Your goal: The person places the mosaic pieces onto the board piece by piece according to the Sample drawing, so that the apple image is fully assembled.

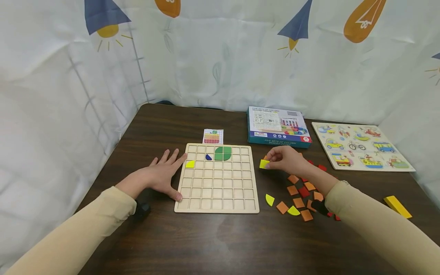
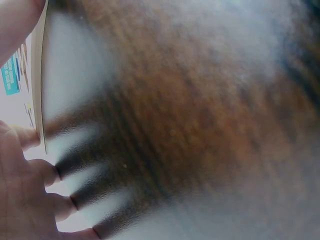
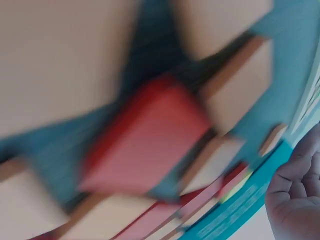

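Head view shows a person at a dark wooden table [image 1: 213, 244], with a pale wooden grid board [image 1: 217, 178] as the centre of things. Left of the board, the left hand [image 1: 161, 176] lies flat on the table, fingers straight and spread, fingertips and thumb touching the board's left edge; it holds nothing. The left wrist view, badly blurred, shows the same fingers [image 2: 30, 175] beside the board's rim.

Right of the board, just off its upper right edge, the right hand [image 1: 287, 159] pinches a yellow square tile [image 1: 264, 164] between thumb and fingertips, lifted clear of the board. The right wrist view is too blurred to add anything about the hold.

On the board, a yellow piece [image 1: 190, 164] sits in a cell near the left edge, a small blue piece [image 1: 208, 157] lies further in, and a green shape [image 1: 222, 153] fills cells at the top middle. Loose orange, red and yellow pieces [image 1: 299, 198] lie scattered to the board's right, under the right forearm. Behind the board stands a small pattern card [image 1: 213, 136]; behind and to the right lie a blue box [image 1: 278, 126] and a vehicle puzzle [image 1: 361, 146]. A yellow wedge [image 1: 397, 206] lies far right of the board.
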